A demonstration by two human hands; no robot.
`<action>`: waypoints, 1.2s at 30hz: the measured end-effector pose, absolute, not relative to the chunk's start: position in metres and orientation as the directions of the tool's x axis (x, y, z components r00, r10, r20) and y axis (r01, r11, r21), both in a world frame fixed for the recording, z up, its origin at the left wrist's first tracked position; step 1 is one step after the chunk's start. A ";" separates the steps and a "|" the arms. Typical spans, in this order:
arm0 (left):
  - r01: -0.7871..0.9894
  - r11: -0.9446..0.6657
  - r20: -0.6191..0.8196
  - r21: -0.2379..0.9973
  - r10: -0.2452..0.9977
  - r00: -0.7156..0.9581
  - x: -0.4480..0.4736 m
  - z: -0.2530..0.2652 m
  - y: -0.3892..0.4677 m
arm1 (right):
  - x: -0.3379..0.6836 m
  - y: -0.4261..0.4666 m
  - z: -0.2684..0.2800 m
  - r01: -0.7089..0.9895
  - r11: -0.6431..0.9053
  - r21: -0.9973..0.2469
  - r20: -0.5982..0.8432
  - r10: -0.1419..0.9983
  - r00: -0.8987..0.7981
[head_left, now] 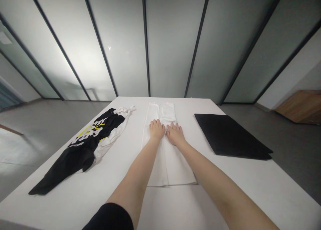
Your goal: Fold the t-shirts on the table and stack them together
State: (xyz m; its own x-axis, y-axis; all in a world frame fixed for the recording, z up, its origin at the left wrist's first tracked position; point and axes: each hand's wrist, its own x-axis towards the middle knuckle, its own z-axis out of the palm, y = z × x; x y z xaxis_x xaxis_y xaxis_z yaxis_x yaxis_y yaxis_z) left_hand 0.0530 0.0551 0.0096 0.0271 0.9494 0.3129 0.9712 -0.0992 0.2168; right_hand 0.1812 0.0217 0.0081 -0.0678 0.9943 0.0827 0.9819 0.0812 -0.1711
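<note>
A white garment (157,166) lies spread lengthwise down the middle of the table, its straight hem towards me. A seam or fold line runs along its centre, and two flat parts show at the far end; its exact kind is unclear. My left hand (157,129) rests palm down on the cloth, left of the centre line, fingers pointing away. Close beside it, my right hand (175,133) also lies on the cloth with its fingers spread. Both hands are open, pressed against the fabric, and grip nothing that I can see.
The garments lie on a white table (117,176). Along its left side are a black garment (72,159) with white and yellow print and a rumpled white cloth (110,139). A flat black folded board (228,136) lies at the right. Frosted glass panels (173,42) stand behind.
</note>
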 end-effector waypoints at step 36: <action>0.921 -0.200 0.072 0.335 0.980 0.187 -0.018 0.063 -0.016 | 0.213 -0.051 0.058 0.886 0.167 -0.434 0.075 0.986 -0.149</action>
